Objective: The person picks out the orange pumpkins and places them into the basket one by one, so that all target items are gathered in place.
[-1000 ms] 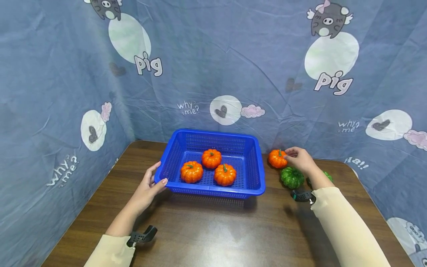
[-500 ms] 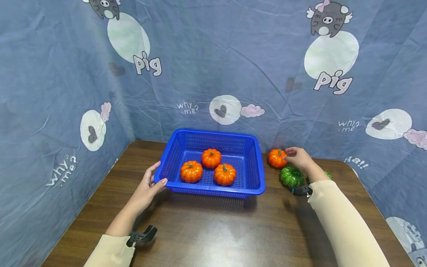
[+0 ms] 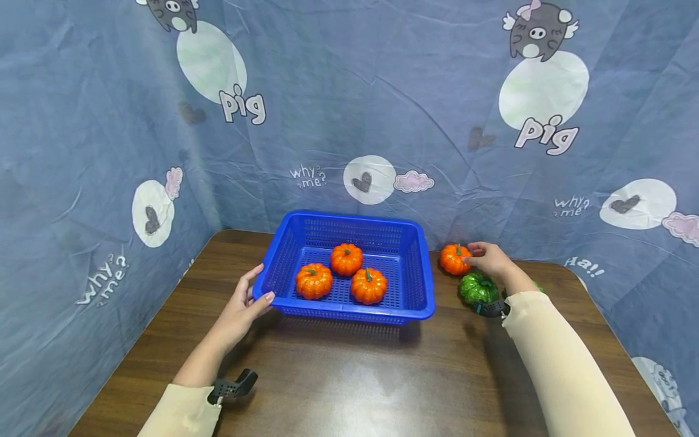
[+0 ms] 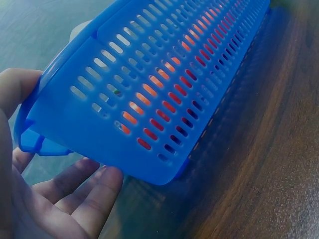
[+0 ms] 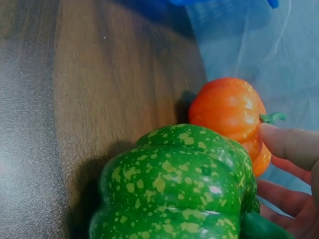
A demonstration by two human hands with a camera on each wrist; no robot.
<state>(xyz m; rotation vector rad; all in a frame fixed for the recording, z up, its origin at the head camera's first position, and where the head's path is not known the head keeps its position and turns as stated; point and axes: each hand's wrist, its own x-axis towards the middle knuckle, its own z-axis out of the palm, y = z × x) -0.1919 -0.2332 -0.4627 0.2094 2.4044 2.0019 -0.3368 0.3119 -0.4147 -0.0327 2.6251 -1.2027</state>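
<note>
My left hand (image 3: 244, 306) grips the left rim of a blue plastic basket (image 3: 349, 312), thumb over the rim and fingers beneath it in the left wrist view. Three orange pumpkins lie inside: a left one (image 3: 314, 281), a rear one (image 3: 346, 260) and a right one (image 3: 368, 286). Right of the basket, my right hand (image 3: 493, 261) touches the right side of another orange pumpkin (image 3: 454, 260), its thumb beside the stem in the right wrist view. A speckled green pumpkin (image 5: 174, 184) sits just in front. My right wrist mostly hides another green thing (image 3: 537, 286).
A brown wooden table (image 3: 349, 376) bears everything. Printed blue cloth (image 3: 306, 133) hangs close behind the basket and along both sides. A black wrist mount (image 3: 491, 309) on my right arm overlaps the green pumpkin from the head view.
My right forearm and wrist mount have shifted slightly left and away from me, while the fingers stay at the orange pumpkin. My left hand, the basket and the pumpkins have not visibly moved.
</note>
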